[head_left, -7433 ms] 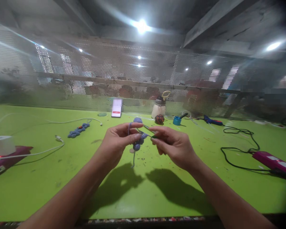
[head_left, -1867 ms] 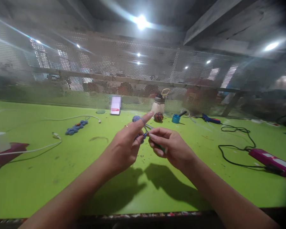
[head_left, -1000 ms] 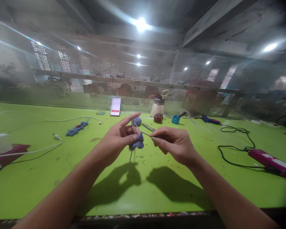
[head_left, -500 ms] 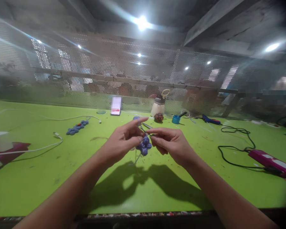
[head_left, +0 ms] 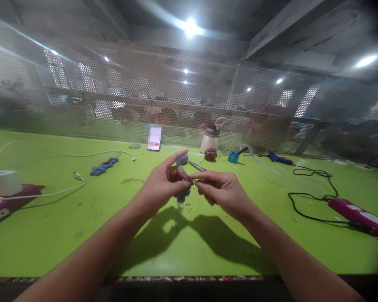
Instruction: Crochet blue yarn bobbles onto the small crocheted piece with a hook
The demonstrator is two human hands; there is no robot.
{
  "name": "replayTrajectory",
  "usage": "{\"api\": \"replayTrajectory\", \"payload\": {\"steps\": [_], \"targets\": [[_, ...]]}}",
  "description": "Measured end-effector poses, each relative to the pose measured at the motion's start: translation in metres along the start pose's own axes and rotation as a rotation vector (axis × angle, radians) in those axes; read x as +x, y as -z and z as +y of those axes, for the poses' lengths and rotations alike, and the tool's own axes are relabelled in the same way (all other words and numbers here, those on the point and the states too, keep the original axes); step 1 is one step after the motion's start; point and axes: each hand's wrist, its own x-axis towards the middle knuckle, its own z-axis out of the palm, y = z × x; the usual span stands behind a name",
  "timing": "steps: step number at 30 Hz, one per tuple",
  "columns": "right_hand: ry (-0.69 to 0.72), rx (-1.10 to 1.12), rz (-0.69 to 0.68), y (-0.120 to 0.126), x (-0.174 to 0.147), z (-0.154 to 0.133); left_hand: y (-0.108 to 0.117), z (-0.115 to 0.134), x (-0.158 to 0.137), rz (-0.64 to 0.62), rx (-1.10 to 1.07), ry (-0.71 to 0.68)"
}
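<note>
My left hand pinches a blue-purple crocheted piece between thumb and fingers. Its puffy lobes hang below the fingertips, partly hidden by them. A strand of the same yarn runs over the raised left index finger down to the work. Close against it, my right hand is closed on a thin crochet hook, mostly covered by the fingers, with its tip at the stitches. Just beyond the hands lie a ball of blue yarn and a slim silver tool.
At left are a finished-looking blue crocheted strip, a white cable and a charger on a power strip. Behind stand a phone, bottle, dark multicoloured ball and blue pot. A glue gun lies right.
The crocheted piece has turned and shifted slightly left, its lobes now more hidden under the left fingers. The right hand has moved a little left, and the left index finger is raised higher.
</note>
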Motion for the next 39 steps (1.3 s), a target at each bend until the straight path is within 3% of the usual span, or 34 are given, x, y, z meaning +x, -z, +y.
{"api": "replayTrajectory", "payload": {"steps": [6, 16, 20, 24, 27, 29, 33, 39], "targets": [[-0.137, 0.037, 0.021, -0.003, 0.003, 0.003, -0.005, -0.003, -0.001, 0.06, 0.36, -0.107], [-0.276, 0.329, 0.159, -0.02, 0.003, 0.016, -0.01, -0.01, -0.007, 0.203, 0.539, -0.271], [-0.277, 0.472, 0.21, -0.026, 0.002, 0.018, -0.015, -0.013, -0.007, 0.248, 0.438, -0.309], [-0.184, 0.407, 0.203, -0.026, 0.001, 0.017, -0.008, -0.01, 0.0, 0.17, 0.018, -0.035], [-0.034, 0.241, 0.132, -0.02, 0.0, 0.013, 0.002, -0.003, 0.004, 0.101, -0.202, 0.077], [0.046, 0.108, 0.08, -0.013, -0.001, 0.01, 0.007, 0.003, 0.004, 0.05, -0.221, 0.108], [0.149, -0.129, 0.062, 0.003, -0.001, 0.003, 0.011, 0.01, 0.002, 0.051, -0.123, 0.041], [0.484, -0.531, 0.023, 0.02, 0.0, -0.008, 0.01, 0.014, 0.0, 0.029, -0.173, 0.043]]}}
